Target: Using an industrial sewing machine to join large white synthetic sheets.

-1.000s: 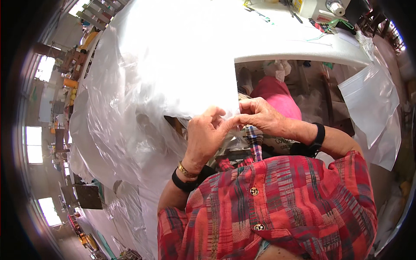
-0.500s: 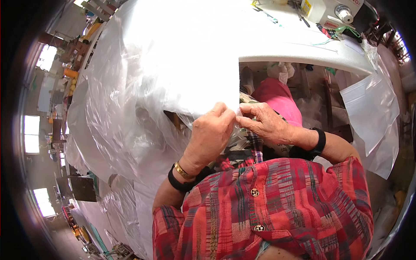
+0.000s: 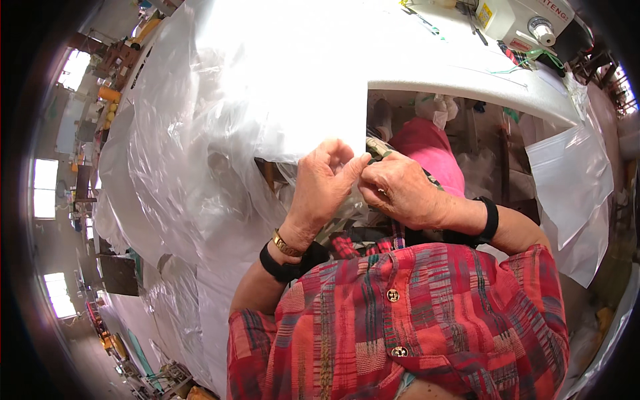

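Observation:
My left hand (image 3: 321,185) is raised at the edge of the white table (image 3: 320,87), its fingers curled and the thumb reaching toward the other hand. Close beside it, nearly touching, my right hand (image 3: 403,190) is closed with the fingers bent in. Whatever the fingertips pinch is too small and too washed out by glare to make out. Clear plastic sheeting (image 3: 220,180) lies heaped to the left, and some see-through film shows below the hands. Camouflage and plaid cloth (image 3: 343,243) is partly visible under them, over my lap.
A white sewing machine (image 3: 527,23) stands at the far right of the table, with green cord (image 3: 533,57) and small tools near it. Right of the table's cut-out, plastic sheets (image 3: 570,180) hang down. Pink cloth (image 3: 430,150) shows below the table edge.
My left hand has tilted up, its fingers lifting away from the thumb. My right hand has turned, curling its fingers more tightly. The whole view has shifted slightly.

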{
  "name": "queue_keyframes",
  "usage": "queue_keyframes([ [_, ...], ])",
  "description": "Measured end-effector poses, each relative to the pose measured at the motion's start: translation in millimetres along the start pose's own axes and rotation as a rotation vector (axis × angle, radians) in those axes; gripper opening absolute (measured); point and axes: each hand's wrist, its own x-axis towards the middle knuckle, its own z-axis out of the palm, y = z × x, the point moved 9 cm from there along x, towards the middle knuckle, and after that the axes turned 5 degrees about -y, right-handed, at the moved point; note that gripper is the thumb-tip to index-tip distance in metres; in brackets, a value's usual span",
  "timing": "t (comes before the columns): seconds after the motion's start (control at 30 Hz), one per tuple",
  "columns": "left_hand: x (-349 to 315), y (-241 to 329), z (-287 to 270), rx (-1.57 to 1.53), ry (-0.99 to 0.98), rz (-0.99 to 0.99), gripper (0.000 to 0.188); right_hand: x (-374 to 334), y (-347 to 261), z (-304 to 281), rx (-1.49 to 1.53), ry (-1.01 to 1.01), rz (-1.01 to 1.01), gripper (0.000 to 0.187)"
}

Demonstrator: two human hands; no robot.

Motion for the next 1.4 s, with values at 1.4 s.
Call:
queue_keyframes([
  [1.4,-55.4,62.7,16.3,1.066,0.071,0.745,0.038,25.2,63.1,32.6,1.273,-0.013,0.550,0.024],
])
